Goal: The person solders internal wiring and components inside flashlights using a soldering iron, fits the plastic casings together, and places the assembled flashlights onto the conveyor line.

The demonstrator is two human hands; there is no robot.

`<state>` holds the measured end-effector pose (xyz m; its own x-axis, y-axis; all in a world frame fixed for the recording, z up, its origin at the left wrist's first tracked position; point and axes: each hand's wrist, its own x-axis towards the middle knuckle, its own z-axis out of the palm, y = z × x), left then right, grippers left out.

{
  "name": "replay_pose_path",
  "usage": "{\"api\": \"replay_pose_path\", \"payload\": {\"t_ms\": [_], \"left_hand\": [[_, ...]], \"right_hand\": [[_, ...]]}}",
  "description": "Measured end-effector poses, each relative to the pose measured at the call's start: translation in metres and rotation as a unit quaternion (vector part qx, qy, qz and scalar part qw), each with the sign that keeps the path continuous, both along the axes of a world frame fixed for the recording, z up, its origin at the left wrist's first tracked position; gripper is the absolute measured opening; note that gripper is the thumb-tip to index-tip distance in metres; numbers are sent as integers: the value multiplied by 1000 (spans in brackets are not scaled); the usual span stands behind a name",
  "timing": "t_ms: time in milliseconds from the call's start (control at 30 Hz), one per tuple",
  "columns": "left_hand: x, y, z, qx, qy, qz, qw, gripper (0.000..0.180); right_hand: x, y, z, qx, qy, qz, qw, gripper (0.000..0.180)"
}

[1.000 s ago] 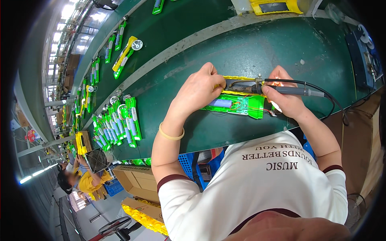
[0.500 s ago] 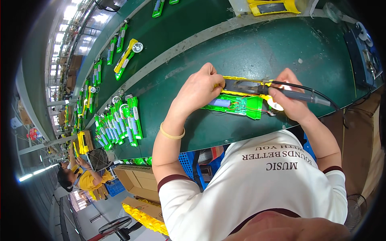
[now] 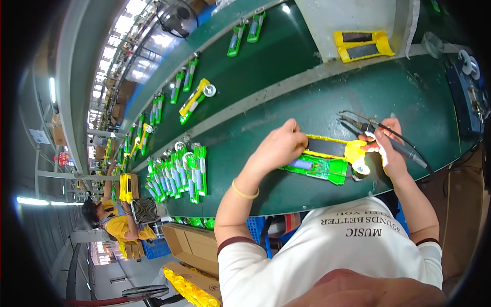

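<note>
My left hand (image 3: 284, 146) is closed on the left end of a yellow lamp housing half (image 3: 354, 150) with a dark panel on its inner side. Directly below it on the green bench lies a green housing half (image 3: 335, 171), with a blue cylindrical battery (image 3: 300, 164) and wires inside. A round lamp head (image 3: 360, 169) at the yellow half's right end glows brightly. In my right hand (image 3: 391, 151) is a soldering iron (image 3: 413, 155) with a black cable, its metal end pointing up and left, away from the housings. Fingers of that hand reach to the yellow lamp end.
Several green halves with batteries (image 3: 176, 176) are grouped left on the bench. More pass along the belt (image 3: 255, 66), with a yellow-green pair (image 3: 195, 100). An open yellow case (image 3: 363, 46) lies far right, near a solder-wire stand (image 3: 468, 87). A co-worker in yellow (image 3: 120, 225) is at left.
The soldering iron has lifted away from the yellow half and swung up and right. My right fingers have come to the lamp end. The whole view has shifted; my left hand keeps its hold.
</note>
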<state>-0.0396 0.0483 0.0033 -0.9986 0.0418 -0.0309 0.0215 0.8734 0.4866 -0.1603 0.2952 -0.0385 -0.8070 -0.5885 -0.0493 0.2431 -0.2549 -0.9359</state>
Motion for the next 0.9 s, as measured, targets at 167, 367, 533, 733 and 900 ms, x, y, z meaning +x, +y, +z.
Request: {"api": "replay_pose_path", "payload": {"t_ms": [167,367,533,733,900], "left_hand": [[-2,6,5,-13,-21,-2,1000,7],[-4,6,9,-33,-35,6,999,7],[-5,4,9,-38,-30,-4,999,6],[-6,4,10,-41,-44,-6,998,5],[-5,2,9,-35,-54,-9,998,7]], "right_hand": [[0,3,1,-15,6,4,1000,24],[0,2,1,-20,11,20,1000,24],[-1,1,1,-28,16,17,999,24],[-2,2,0,-35,18,-9,999,27],[-5,3,-2,-55,24,-32,998,29]]}}
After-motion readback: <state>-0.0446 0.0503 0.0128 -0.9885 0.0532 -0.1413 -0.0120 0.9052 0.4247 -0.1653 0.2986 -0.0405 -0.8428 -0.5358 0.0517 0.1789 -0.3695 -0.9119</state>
